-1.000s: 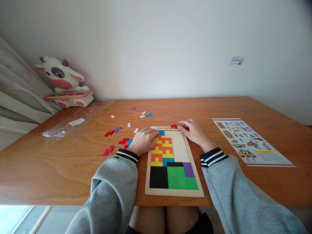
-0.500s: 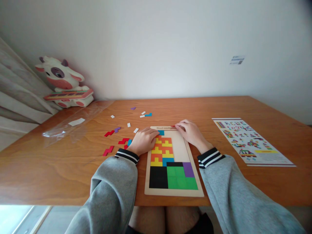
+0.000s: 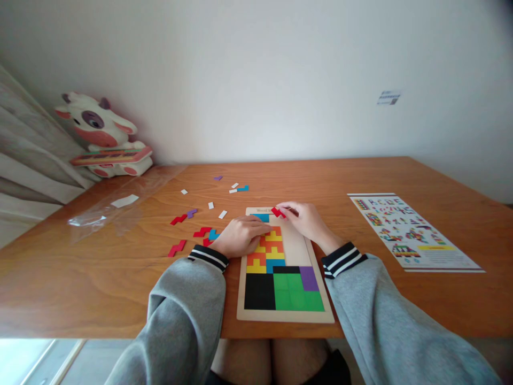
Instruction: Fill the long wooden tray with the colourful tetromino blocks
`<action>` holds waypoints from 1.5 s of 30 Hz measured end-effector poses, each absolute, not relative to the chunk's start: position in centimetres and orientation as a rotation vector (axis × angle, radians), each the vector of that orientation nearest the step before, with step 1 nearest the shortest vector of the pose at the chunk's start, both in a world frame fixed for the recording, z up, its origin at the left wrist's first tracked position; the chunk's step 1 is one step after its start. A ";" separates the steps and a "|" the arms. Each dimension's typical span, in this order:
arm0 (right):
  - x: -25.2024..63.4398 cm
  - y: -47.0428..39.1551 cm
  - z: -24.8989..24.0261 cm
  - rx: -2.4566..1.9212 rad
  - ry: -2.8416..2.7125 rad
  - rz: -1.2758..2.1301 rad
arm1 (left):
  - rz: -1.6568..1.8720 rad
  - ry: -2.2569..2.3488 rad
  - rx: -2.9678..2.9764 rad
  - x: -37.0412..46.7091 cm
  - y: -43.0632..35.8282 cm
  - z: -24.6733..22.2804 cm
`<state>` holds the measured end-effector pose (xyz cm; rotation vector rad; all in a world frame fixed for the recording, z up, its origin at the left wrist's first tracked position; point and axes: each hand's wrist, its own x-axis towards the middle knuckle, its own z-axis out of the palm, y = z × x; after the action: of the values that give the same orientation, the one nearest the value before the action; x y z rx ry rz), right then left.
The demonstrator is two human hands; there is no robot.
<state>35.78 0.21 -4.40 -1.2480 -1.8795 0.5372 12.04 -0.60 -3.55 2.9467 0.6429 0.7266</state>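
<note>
A wooden puzzle board (image 3: 331,315) lies at the table's front edge, with black, green, purple, blue, orange and yellow pieces fitted in its lower and left parts. The upper right of its tray is bare. Pinched in the fingers of my right hand (image 3: 306,220) is a red piece (image 3: 278,213), over the top of the board. My left hand (image 3: 242,235) rests on the board's left side, fingertips at the orange and yellow pieces; whether it holds anything is hidden. A blue piece (image 3: 261,218) sits at the board's upper left.
Loose red pieces (image 3: 177,248), a purple piece (image 3: 192,213) and several white pieces (image 3: 223,214) lie left of the board. A clear plastic bag (image 3: 96,211) and a cow toy keyboard (image 3: 108,141) are farther left. A printed sheet (image 3: 412,230) lies at the right.
My right hand has moved left with the red piece, which now shows more fully. The fingers of my left hand have shifted right and nearer over the pieces.
</note>
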 end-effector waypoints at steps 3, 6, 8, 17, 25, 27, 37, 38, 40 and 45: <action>35.5 0.4 -5.0 -1.180 -1.837 0.667 | 0.763 0.648 2.941 11.9 -0.5 -3.7; 35.3 0.4 -5.3 -1.149 -1.795 0.802 | 0.778 0.640 2.936 11.9 -0.5 -3.7; 35.2 0.3 -5.2 -1.143 -1.821 0.846 | 0.781 0.639 2.938 12.0 -0.5 -3.6; 34.8 0.4 -5.4 -1.166 -2.048 0.540 | 0.715 0.712 2.962 12.2 -0.7 -3.4; 34.5 0.4 -5.6 -1.241 -2.075 0.454 | 0.680 0.723 2.949 12.3 -0.5 -3.6; 34.6 0.3 -5.4 -1.254 -2.042 0.507 | 0.692 0.719 2.944 12.2 -0.4 -3.7; 35.0 0.0 -4.7 -1.294 -1.912 0.342 | 0.689 0.723 2.952 12.3 -0.5 -3.7; 35.1 0.0 -4.7 -1.311 -1.881 0.318 | 0.687 0.723 2.953 12.3 -0.5 -3.6; 35.5 0.1 -4.6 -1.351 -1.822 0.277 | 0.679 0.726 2.955 12.3 -0.6 -3.5; 38.2 0.9 -3.9 -1.418 -1.809 0.213 | 0.690 0.770 2.963 12.2 -0.8 -3.2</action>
<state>38.24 0.89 -3.93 -1.4182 -1.8088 0.2128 12.22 -0.77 -3.20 2.9632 0.7698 0.6895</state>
